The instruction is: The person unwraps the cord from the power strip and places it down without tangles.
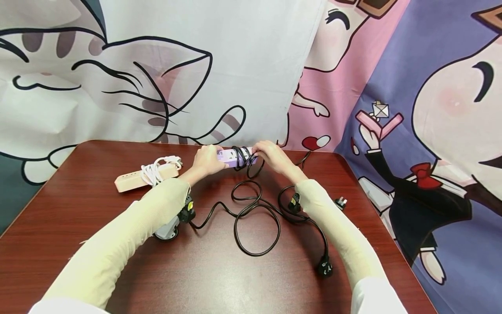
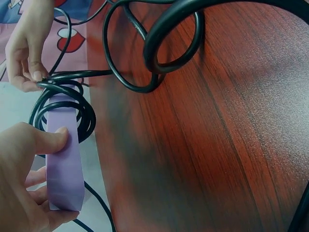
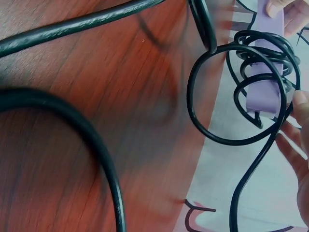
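On the red-brown table (image 1: 98, 244), at about ten o'clock from its middle, a beige power strip (image 1: 135, 180) is lying with its white cord (image 1: 157, 169) bundled on top. Just to the right of it, the left hand (image 1: 206, 160) is gripping one end of a purple power strip (image 1: 229, 158), thumb curled over the top and fingers underneath, as the left wrist view shows plainly. The strip is being held just above the table's far edge, at twelve o'clock.

A black cable (image 1: 255, 213) is sitting in several loops around the strip's other end, and from there it is trailing toward six o'clock in loose curls across the wood, ending in a black plug (image 1: 324, 266) at about five o'clock. The right hand (image 1: 270, 155) is pinching the wound turns of cable at the strip's end, with fingertips (image 2: 36, 75) pressed together on the cord. Beside the right sleeve (image 1: 337, 226), at three o'clock, a small black plug adapter (image 1: 340, 202) is lying apart from everything else. Behind the table a cartoon-printed backdrop (image 1: 251, 65) is hanging.
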{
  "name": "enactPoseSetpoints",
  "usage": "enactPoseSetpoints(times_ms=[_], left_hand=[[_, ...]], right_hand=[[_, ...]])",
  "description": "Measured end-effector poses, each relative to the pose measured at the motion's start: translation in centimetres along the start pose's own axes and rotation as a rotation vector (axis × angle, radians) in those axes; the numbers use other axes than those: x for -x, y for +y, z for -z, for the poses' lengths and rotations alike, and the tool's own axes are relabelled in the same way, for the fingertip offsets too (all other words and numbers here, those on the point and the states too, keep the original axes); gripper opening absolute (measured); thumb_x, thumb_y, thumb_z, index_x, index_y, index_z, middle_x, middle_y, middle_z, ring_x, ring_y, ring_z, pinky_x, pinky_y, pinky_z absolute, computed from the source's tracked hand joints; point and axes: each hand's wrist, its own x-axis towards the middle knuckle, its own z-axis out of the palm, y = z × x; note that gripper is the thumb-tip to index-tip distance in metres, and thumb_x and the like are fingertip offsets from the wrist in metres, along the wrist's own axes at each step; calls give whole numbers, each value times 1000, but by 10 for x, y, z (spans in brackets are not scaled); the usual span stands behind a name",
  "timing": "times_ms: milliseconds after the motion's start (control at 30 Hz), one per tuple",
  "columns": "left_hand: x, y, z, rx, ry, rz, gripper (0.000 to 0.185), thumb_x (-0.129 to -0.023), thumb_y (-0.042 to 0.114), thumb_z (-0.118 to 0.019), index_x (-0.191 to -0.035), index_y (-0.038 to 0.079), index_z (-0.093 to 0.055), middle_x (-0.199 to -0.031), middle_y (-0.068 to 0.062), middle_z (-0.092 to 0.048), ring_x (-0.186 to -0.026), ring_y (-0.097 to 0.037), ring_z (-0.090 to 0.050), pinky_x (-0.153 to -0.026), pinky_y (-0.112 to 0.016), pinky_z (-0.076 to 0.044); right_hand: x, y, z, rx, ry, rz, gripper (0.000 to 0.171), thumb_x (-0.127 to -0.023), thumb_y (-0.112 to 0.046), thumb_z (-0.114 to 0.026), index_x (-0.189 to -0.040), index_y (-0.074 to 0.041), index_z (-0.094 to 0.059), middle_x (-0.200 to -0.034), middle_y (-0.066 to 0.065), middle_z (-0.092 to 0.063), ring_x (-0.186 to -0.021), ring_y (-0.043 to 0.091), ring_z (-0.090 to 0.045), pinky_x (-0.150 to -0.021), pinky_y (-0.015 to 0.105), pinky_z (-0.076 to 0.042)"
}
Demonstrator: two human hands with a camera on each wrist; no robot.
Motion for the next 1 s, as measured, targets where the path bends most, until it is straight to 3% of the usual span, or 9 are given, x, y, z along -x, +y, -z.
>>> enactPoseSetpoints(times_ms=[300,500,667,1000], left_hand=[[-1,-4,0,-10,22,-16,53,-73,29,-79,-120,6,-65,-106,-18,-69,-91,-34,-63,-76,-44,-49],[-1,-6,0,-3,28,-13,55,-74,28,-78,-123,7,-63,-111,-19,-68,-92,-35,-63,-76,-45,-49],[-1,-5,0,1,28,-20,56,-74,28,-78,-124,7,-63,-111,-19,-68,-92,-35,-63,-76,-45,-49],[0,-7,-2,11,35,-33,56,-74,29,-79,-122,6,-64,-109,-19,-69,-90,-34,-63,-76,-44,-48]], right_hand=[[10,5,2,-83,-42,61,7,-90,-3,-61,-98,-3,-61,-96,8,-63,-94,20,-58,-89,36,-45],[14,8,7,-95,-102,7,13,-93,-12,-62,-102,-9,-69,-97,3,-64,-90,13,-58,-84,33,-46],[14,10,11,-85,-142,-23,12,-92,-20,-64,-98,-14,-72,-92,-1,-63,-84,10,-57,-80,31,-46],[15,7,19,17,-181,-66,13,-88,-23,-68,-93,-14,-75,-91,0,-70,-91,16,-62,-82,35,-48]])
